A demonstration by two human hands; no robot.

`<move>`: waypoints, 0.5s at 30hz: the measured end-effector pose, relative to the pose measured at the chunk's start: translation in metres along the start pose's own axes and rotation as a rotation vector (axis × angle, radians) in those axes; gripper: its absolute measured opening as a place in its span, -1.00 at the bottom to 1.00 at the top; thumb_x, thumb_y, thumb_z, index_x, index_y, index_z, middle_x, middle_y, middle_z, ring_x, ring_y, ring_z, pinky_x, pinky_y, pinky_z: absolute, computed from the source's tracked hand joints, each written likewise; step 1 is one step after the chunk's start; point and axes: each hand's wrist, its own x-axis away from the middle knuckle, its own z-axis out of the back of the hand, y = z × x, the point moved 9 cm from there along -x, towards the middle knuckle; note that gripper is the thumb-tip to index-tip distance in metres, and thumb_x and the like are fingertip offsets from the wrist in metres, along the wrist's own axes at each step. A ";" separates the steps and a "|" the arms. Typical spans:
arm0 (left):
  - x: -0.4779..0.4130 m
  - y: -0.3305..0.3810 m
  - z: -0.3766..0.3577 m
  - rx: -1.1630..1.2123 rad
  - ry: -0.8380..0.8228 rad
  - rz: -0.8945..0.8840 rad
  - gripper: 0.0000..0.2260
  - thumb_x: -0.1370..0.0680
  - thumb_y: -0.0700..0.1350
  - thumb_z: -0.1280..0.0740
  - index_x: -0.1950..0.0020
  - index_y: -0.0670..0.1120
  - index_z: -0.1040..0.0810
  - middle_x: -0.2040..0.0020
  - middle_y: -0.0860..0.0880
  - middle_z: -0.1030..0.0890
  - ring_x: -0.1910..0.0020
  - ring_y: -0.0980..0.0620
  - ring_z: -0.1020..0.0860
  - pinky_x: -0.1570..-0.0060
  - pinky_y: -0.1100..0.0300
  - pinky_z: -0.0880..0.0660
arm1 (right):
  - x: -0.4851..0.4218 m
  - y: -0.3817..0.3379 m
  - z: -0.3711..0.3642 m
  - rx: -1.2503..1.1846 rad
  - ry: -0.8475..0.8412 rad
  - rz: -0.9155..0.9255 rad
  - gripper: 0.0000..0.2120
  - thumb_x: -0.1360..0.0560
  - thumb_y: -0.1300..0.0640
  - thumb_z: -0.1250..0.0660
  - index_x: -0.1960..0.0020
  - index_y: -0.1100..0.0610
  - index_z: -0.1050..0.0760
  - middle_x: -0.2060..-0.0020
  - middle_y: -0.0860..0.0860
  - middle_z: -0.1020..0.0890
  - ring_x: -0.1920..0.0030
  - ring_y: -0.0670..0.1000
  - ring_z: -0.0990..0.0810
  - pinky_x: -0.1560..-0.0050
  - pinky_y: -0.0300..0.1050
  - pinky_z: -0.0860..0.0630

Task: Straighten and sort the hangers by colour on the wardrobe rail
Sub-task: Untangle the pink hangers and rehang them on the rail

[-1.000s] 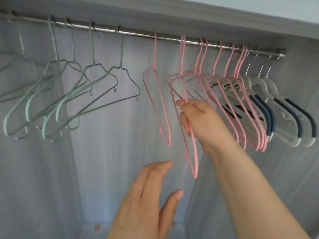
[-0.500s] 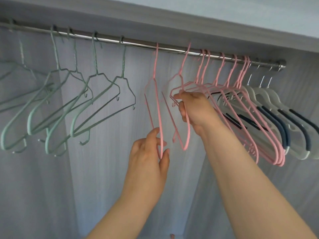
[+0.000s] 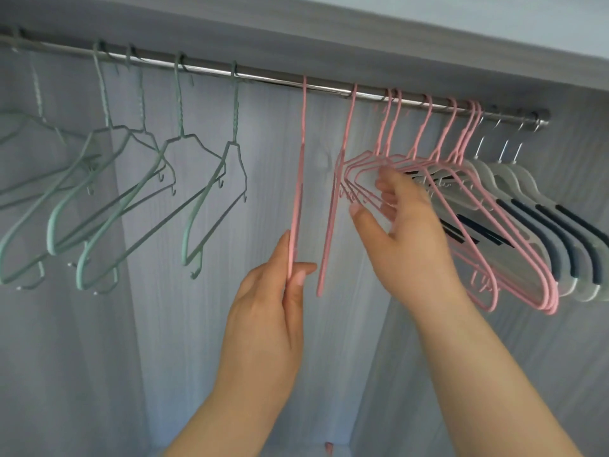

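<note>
The left grip (image 3: 270,311) pinches the bottom end of a lone pink hanger (image 3: 298,192), hung edge-on from the rail (image 3: 270,79) above it. The right grip (image 3: 408,239), fingers loosely spread and holding nothing, touches the bunched pink hangers (image 3: 551,291) beside it. Green hangers (image 3: 236,120) hang off to the left of both grips.

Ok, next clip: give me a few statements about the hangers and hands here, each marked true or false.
1. The left hand pinches the lower end of the leftmost pink hanger. True.
2. The green hangers hang to the right of the pink hangers. False: they hang to their left on the rail.
3. The white hangers sit at the rail's right end. True.
4. The right hand rests on the white hangers. False: it reaches in among the pink hangers.
</note>
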 end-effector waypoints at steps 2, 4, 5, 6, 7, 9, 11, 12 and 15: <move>-0.004 0.003 0.000 -0.014 -0.001 -0.018 -0.56 -0.54 0.08 -0.03 -0.41 0.01 -0.26 0.02 0.32 -0.53 -0.04 0.29 -0.43 0.03 0.69 -0.21 | 0.016 -0.026 0.001 -0.055 -0.014 0.137 -0.60 -0.51 0.17 -0.24 -0.35 0.10 -0.34 -0.27 0.01 -0.45 -0.24 -0.08 -0.45 -0.34 -0.15 -0.35; -0.008 0.007 0.000 -0.012 0.007 -0.022 -0.57 -0.54 0.01 -0.11 -0.40 -0.05 -0.30 0.02 0.26 -0.52 -0.02 0.19 -0.46 0.03 0.61 -0.29 | 0.025 -0.041 -0.018 -0.070 -0.158 0.158 -0.61 -0.52 0.19 -0.21 -0.35 0.08 -0.35 -0.28 0.00 -0.46 -0.26 -0.08 -0.45 -0.34 -0.14 -0.37; -0.010 0.008 -0.001 -0.002 -0.002 -0.019 -0.57 -0.54 0.00 -0.09 -0.40 -0.04 -0.30 -0.01 0.21 -0.55 -0.01 0.15 -0.49 0.03 0.51 -0.35 | 0.028 -0.044 -0.028 -0.059 -0.227 0.150 -0.60 -0.53 0.19 -0.19 -0.36 0.08 -0.33 -0.30 -0.01 -0.44 -0.29 -0.09 -0.43 -0.35 -0.15 -0.34; -0.011 0.009 -0.001 0.006 -0.014 -0.023 -0.56 -0.53 0.02 -0.07 -0.40 -0.02 -0.30 -0.05 0.11 -0.60 0.00 0.13 -0.52 0.04 0.40 -0.40 | 0.028 -0.046 -0.035 -0.045 -0.260 0.148 -0.60 -0.54 0.19 -0.18 -0.38 0.09 -0.31 -0.33 -0.01 -0.43 -0.32 -0.09 -0.40 -0.37 -0.15 -0.32; -0.011 0.012 -0.001 0.008 -0.022 -0.033 -0.53 -0.51 0.05 -0.03 -0.40 -0.01 -0.30 -0.05 0.01 -0.63 0.02 0.11 -0.53 0.06 0.34 -0.42 | 0.027 -0.046 -0.040 -0.041 -0.266 0.151 -0.60 -0.54 0.19 -0.17 -0.38 0.11 -0.31 -0.34 -0.01 -0.42 -0.34 -0.08 -0.38 -0.39 -0.15 -0.30; -0.010 0.013 0.000 -0.001 -0.036 -0.041 -0.48 -0.47 0.08 0.03 -0.40 -0.01 -0.29 -0.03 -0.07 -0.64 0.03 0.07 -0.55 0.08 0.27 -0.43 | 0.025 -0.044 -0.042 -0.059 -0.244 0.145 -0.61 -0.54 0.20 -0.17 -0.37 0.12 -0.32 -0.34 0.01 -0.42 -0.35 -0.07 -0.37 -0.40 -0.12 -0.29; -0.008 0.011 0.000 -0.022 -0.054 -0.035 -0.49 -0.48 0.08 0.02 -0.40 -0.03 -0.30 -0.06 -0.06 -0.63 -0.01 0.05 -0.56 0.03 0.29 -0.42 | 0.025 -0.042 -0.041 -0.082 -0.219 0.140 -0.61 -0.52 0.19 -0.19 -0.35 0.13 -0.35 -0.32 0.01 -0.44 -0.34 -0.07 -0.38 -0.40 -0.10 -0.30; -0.006 0.011 0.001 -0.040 -0.058 -0.042 -0.50 -0.50 0.08 0.00 -0.40 -0.05 -0.30 -0.10 -0.05 -0.61 -0.05 0.07 -0.54 -0.03 0.33 -0.39 | 0.025 -0.043 -0.040 -0.088 -0.207 0.146 -0.61 -0.51 0.18 -0.19 -0.34 0.12 -0.36 -0.31 0.00 -0.44 -0.34 -0.08 -0.39 -0.39 -0.10 -0.31; 0.003 0.013 0.025 -0.090 0.033 -0.122 -0.55 -0.53 0.16 -0.08 -0.35 -0.02 -0.33 -0.19 0.06 -0.48 -0.11 0.15 -0.46 -0.13 0.35 -0.37 | 0.032 -0.054 -0.040 -0.140 -0.203 0.167 -0.61 -0.50 0.14 -0.18 -0.33 0.05 -0.37 -0.30 -0.09 -0.44 -0.30 -0.19 -0.40 -0.37 -0.22 -0.32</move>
